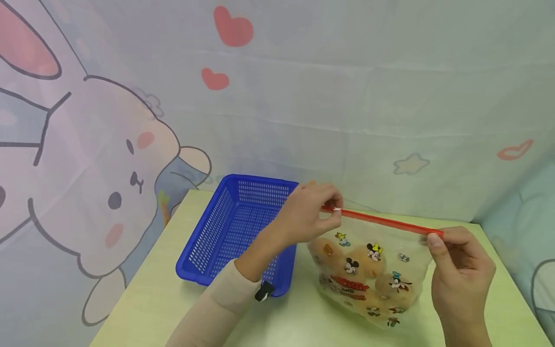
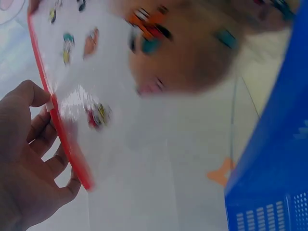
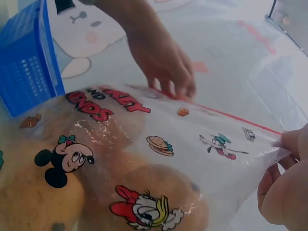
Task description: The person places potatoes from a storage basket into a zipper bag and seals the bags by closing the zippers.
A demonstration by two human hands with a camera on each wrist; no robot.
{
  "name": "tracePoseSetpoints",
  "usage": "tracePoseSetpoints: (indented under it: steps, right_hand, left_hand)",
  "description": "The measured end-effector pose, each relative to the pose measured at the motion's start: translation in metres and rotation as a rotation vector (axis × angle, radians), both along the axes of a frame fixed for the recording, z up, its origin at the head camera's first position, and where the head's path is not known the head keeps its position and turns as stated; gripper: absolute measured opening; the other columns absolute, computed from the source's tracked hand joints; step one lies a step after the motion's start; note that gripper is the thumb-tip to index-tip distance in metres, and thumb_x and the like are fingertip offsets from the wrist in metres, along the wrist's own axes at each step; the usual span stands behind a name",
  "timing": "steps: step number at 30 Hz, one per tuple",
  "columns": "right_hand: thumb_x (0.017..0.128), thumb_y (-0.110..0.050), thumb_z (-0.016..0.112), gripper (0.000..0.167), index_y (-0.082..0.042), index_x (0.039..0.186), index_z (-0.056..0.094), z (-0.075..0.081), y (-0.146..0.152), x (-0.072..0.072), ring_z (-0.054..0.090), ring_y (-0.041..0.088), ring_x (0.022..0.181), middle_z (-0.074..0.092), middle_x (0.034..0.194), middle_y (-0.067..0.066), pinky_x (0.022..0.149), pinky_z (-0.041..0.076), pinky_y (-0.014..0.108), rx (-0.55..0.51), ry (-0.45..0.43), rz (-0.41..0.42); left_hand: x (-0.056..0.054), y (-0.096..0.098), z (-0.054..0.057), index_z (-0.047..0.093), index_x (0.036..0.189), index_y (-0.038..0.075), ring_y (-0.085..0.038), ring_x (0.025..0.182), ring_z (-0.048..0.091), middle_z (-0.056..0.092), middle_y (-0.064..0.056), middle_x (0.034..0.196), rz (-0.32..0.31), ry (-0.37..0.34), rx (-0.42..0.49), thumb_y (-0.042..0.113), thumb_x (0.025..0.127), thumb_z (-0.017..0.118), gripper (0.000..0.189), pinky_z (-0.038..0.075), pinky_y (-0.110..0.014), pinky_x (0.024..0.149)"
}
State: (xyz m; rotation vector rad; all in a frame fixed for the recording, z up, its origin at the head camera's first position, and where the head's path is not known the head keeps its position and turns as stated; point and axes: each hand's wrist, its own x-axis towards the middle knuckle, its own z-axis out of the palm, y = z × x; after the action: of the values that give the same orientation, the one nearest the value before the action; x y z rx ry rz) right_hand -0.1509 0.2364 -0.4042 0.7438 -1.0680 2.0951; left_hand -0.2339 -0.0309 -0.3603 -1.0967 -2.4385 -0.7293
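Note:
A see-through zip bag printed with cartoon characters hangs between my hands above the table. Several round, tan potatoes show through its film, lying in the lower part. Along the top runs a red zip strip with a small white slider near its left end. My left hand pinches the strip at the slider between thumb and finger, its other fingers behind the strip in the left wrist view. At the opposite end of the strip, my right hand grips the bag's corner.
A blue plastic basket with slotted walls stands left of the bag, and my left forearm passes over its right side. The light green table meets a cloth backdrop printed with a rabbit and hearts.

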Motion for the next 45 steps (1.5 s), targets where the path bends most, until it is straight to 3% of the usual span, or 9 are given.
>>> tracePoseSetpoints:
  steps: [6, 14, 19, 23, 29, 33, 35, 40, 45]
  right_hand:
    - [0.093, 0.034, 0.047, 0.009, 0.029, 0.097, 0.053, -0.003, 0.024, -0.007, 0.068, 0.034, 0.084, 0.067, 0.092, 0.028, 0.084, 0.058, 0.033, -0.186, -0.033, 0.071]
    - [0.096, 0.031, 0.045, 0.012, 0.029, 0.102, 0.054, -0.013, 0.036, -0.014, 0.068, 0.033, 0.083, 0.069, 0.091, 0.029, 0.085, 0.058, 0.035, -0.22, -0.071, 0.118]
    - [0.098, 0.029, 0.044, 0.013, 0.029, 0.104, 0.056, -0.024, 0.035, -0.017, 0.07, 0.033, 0.082, 0.071, 0.09, 0.027, 0.081, 0.059, 0.033, -0.211, -0.167, 0.094]
    - [0.098, 0.025, 0.052, 0.011, 0.028, 0.105, 0.059, -0.03, 0.036, -0.018, 0.069, 0.026, 0.083, 0.071, 0.091, 0.021, 0.078, 0.059, 0.028, -0.181, -0.267, -0.004]
    - [0.101, 0.017, 0.056, 0.011, 0.017, 0.109, 0.064, -0.041, 0.046, -0.015, 0.07, 0.02, 0.087, 0.07, 0.094, 0.013, 0.082, 0.059, 0.025, -0.139, -0.446, -0.06]
    - [0.104, 0.012, 0.055, 0.02, 0.008, 0.122, 0.062, -0.055, 0.059, -0.01, 0.068, 0.014, 0.1, 0.07, 0.106, 0.006, 0.089, 0.057, 0.022, 0.07, -0.557, -0.037]
    - [0.105, 0.01, 0.054, 0.028, 0.003, 0.131, 0.058, -0.064, 0.066, -0.009, 0.067, 0.011, 0.108, 0.07, 0.115, 0.002, 0.093, 0.055, 0.019, 0.22, -0.587, -0.017]
    - [0.106, 0.0, 0.061, 0.045, -0.012, 0.149, 0.053, -0.09, 0.081, -0.007, 0.061, -0.002, 0.116, 0.064, 0.131, -0.013, 0.09, 0.052, 0.013, 0.62, -0.716, 0.003]
    - [0.105, -0.01, 0.068, 0.051, -0.014, 0.152, 0.049, -0.109, 0.084, -0.007, 0.066, 0.004, 0.11, 0.063, 0.131, -0.018, 0.079, 0.06, 0.027, 0.903, -0.783, 0.04]
  left_hand:
    - [0.001, -0.025, -0.009, 0.063, 0.098, 0.023, -0.003, 0.089, 0.06, 0.062, 0.013, 0.098, 0.103, 0.051, 0.0, 0.016, 0.092, 0.067, 0.01, 0.048, -0.041, 0.093]
    - [0.007, -0.042, -0.015, 0.063, 0.098, 0.02, -0.006, 0.087, 0.061, 0.064, 0.01, 0.096, 0.136, 0.103, -0.011, 0.014, 0.092, 0.065, 0.009, 0.048, -0.037, 0.084]
    - [0.016, -0.046, -0.027, 0.062, 0.103, 0.018, -0.01, 0.09, 0.061, 0.059, 0.009, 0.098, 0.113, -0.145, 0.09, 0.014, 0.098, 0.065, 0.007, 0.053, -0.027, 0.079]
    - [0.027, -0.046, -0.041, 0.063, 0.107, 0.018, -0.008, 0.096, 0.062, 0.06, 0.009, 0.102, 0.106, -0.351, 0.181, 0.021, 0.104, 0.065, 0.005, 0.055, -0.028, 0.085]
    - [0.044, -0.034, -0.05, 0.056, 0.135, 0.014, -0.014, 0.112, 0.064, 0.062, 0.002, 0.123, 0.124, -0.581, 0.209, 0.04, 0.104, 0.068, 0.042, 0.057, -0.038, 0.095]
    - [0.054, -0.016, -0.058, 0.045, 0.151, 0.014, -0.019, 0.122, 0.064, 0.058, -0.002, 0.137, 0.14, -0.72, 0.255, 0.044, 0.1, 0.075, 0.066, 0.057, -0.038, 0.098]
    - [0.058, -0.007, -0.066, 0.047, 0.147, 0.015, -0.019, 0.121, 0.064, 0.057, -0.001, 0.137, 0.136, -0.759, 0.315, 0.043, 0.098, 0.077, 0.064, 0.056, -0.039, 0.099]
    - [0.062, 0.008, -0.096, 0.054, 0.133, 0.018, -0.022, 0.12, 0.061, 0.055, 0.001, 0.133, 0.151, -0.739, 0.412, 0.039, 0.095, 0.081, 0.051, 0.055, -0.041, 0.099]
    - [0.063, 0.019, -0.115, 0.042, 0.156, 0.015, -0.029, 0.142, 0.048, 0.047, -0.006, 0.155, 0.223, -0.768, 0.302, 0.046, 0.086, 0.088, 0.089, 0.048, -0.05, 0.112]
